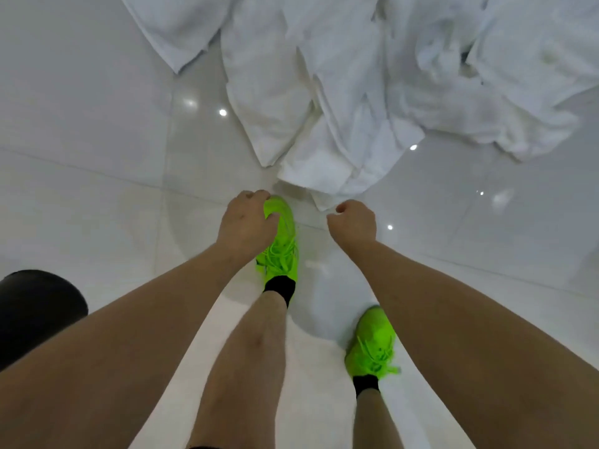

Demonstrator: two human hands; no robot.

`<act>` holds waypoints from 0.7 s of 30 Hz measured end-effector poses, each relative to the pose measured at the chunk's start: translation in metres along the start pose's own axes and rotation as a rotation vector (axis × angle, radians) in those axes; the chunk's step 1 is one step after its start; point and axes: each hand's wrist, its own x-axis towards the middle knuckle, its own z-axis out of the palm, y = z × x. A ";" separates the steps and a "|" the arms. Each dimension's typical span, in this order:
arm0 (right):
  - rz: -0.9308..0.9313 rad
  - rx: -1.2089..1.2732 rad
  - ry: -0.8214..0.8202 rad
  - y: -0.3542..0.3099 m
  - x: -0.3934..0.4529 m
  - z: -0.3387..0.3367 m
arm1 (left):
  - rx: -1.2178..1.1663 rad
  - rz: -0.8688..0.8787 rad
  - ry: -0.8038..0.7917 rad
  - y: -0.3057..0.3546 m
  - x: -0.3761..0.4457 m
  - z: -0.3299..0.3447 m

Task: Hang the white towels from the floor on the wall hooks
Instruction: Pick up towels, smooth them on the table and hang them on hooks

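Head view: towels [340, 102] lie heaped on the floor [81, 124] just ahead. Right hand [355, 223] is nearer the closest corner than left hand [246, 222]; both sets of fingers curl loosely, holding nothing.

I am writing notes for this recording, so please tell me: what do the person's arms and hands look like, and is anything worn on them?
Both arms are bare, no sleeves in view. The left hand and right hand show no gloves, and no watch or bands at the wrists.
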 end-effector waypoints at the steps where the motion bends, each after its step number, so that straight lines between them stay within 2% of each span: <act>1: -0.005 -0.014 0.029 0.000 0.016 0.008 | 0.007 -0.001 -0.004 -0.007 0.013 0.007; 5: -0.099 -0.145 0.157 -0.002 0.069 0.034 | 0.031 0.006 -0.009 -0.025 0.051 0.028; 9: -0.105 -0.107 0.248 0.002 0.089 0.041 | 0.068 0.018 -0.008 -0.031 0.066 0.032; 12: -0.153 0.008 0.263 0.001 0.078 0.034 | 0.064 0.022 -0.004 -0.023 0.061 0.026; 15: -0.163 0.249 0.269 -0.003 0.048 0.017 | 0.063 0.047 0.010 0.001 0.042 0.011; 21: -0.206 0.548 0.228 -0.041 -0.053 -0.094 | 0.058 0.200 0.057 0.098 -0.047 -0.065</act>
